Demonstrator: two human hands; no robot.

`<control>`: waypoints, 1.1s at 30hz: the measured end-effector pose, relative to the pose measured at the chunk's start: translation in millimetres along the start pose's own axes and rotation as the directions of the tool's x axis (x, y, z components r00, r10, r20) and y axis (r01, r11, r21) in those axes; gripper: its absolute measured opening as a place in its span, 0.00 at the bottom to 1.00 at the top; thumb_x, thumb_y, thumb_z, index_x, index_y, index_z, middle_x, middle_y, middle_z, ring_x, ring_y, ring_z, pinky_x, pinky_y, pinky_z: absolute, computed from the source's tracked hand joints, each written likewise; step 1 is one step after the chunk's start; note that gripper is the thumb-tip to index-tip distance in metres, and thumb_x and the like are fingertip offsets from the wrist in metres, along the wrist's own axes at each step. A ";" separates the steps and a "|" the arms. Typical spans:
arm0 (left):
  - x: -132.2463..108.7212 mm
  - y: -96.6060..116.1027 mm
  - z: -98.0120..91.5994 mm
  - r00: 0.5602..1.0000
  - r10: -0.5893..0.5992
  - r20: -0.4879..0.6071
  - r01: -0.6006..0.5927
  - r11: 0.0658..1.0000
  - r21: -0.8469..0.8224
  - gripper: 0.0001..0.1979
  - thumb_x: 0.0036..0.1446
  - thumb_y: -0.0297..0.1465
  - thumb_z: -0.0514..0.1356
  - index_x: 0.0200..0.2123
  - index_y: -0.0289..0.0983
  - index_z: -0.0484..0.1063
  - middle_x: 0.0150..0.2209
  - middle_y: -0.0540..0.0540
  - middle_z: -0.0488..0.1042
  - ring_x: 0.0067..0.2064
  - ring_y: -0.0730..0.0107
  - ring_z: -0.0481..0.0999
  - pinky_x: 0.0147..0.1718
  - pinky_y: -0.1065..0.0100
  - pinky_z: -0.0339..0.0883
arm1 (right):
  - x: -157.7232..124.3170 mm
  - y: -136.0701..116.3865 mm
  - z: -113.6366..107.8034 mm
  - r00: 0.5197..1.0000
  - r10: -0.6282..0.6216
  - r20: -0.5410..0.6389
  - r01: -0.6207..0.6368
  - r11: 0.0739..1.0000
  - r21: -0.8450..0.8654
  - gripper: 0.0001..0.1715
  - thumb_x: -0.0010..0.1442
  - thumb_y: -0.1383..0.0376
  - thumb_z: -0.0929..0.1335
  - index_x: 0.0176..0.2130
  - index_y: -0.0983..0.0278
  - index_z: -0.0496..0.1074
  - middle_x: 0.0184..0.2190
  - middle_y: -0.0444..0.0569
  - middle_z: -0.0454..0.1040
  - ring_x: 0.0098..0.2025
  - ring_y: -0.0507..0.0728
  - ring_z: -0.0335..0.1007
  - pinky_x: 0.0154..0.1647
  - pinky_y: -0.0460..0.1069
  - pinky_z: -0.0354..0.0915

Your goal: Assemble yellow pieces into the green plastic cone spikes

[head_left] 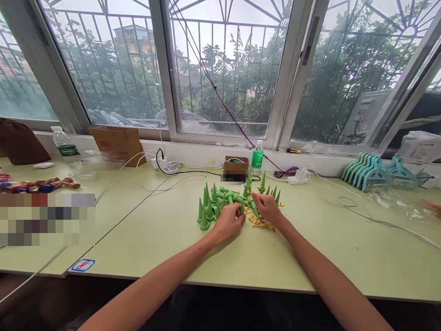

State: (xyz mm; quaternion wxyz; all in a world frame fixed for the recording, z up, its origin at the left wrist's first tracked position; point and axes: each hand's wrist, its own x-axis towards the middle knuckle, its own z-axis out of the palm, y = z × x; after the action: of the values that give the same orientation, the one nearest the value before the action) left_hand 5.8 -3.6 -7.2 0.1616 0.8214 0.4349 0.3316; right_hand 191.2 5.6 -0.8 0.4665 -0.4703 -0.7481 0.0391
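Two arms (161, 280) reach in over the tabletop (241, 264), forearms converging. Left hand (226, 225) curled, grip clamped on upright green cone (242, 209). Right hand (268, 210) bunched beside tilted cone (255, 211); can't tell if clamped. Yellow bits (260, 222) below; loose cones (204, 221) left; bottle (257, 158) behind.

1. White sticker with blue border (83, 265), at the front left corner of the pale yellow-green desk (155, 257): a red looping mark, perhaps a figure 8, uncertain.
2. Clear white-capped plastic bottle (66, 143), near the back edge of the adjoining left-hand desk (120, 191): pale lettering on its dark green label (68, 150), too blurred to read.
3. Clear plastic bottle with bright green label (257, 158), at the desk's back edge: white characters, too small to read.
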 end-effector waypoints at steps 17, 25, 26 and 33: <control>-1.2 6.3 -3.9 0.995 -0.035 -0.096 0.026 0.995 -0.093 0.11 0.53 0.31 0.61 0.40 0.37 0.64 0.30 0.51 0.67 0.32 0.69 0.67 0.31 0.68 0.58 | -0.5 -0.8 0.4 0.998 0.052 0.019 -0.051 0.999 -0.010 0.26 0.68 0.53 0.57 0.22 0.62 0.52 0.16 0.38 0.54 0.19 0.49 0.47 0.24 0.47 0.48; -6.6 17.8 -6.1 0.991 0.135 0.010 -0.135 0.990 -0.039 0.05 0.57 0.29 0.55 0.34 0.37 0.71 0.23 0.51 0.66 0.26 0.71 0.65 0.30 0.69 0.57 | -0.4 -5.6 -2.7 0.998 0.067 0.009 -0.067 0.998 -0.003 0.27 0.69 0.52 0.55 0.24 0.61 0.60 0.16 0.40 0.60 0.20 0.51 0.56 0.25 0.47 0.53; -7.9 17.7 -5.0 0.987 0.153 0.056 -0.152 0.988 -0.019 0.07 0.58 0.29 0.55 0.35 0.38 0.73 0.22 0.51 0.67 0.26 0.70 0.66 0.31 0.69 0.58 | -0.5 -6.1 -3.0 0.997 0.072 0.011 -0.072 0.997 -0.002 0.27 0.69 0.52 0.54 0.24 0.61 0.61 0.16 0.40 0.60 0.19 0.51 0.55 0.25 0.47 0.53; -12.4 13.0 1.4 0.965 0.177 0.193 -0.204 0.970 0.130 0.17 0.61 0.30 0.52 0.48 0.41 0.75 0.27 0.45 0.76 0.31 0.62 0.74 0.33 0.67 0.61 | -1.4 -7.5 -3.8 0.998 0.061 0.011 -0.061 0.998 0.001 0.27 0.69 0.52 0.55 0.24 0.62 0.62 0.17 0.40 0.59 0.20 0.51 0.55 0.26 0.47 0.52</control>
State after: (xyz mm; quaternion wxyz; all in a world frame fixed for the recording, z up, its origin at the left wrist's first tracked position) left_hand 9.7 -21.1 -6.0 0.1058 0.8959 0.3608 0.2365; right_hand 189.1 -1.1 4.2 0.4613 -0.4923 -0.7360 0.0561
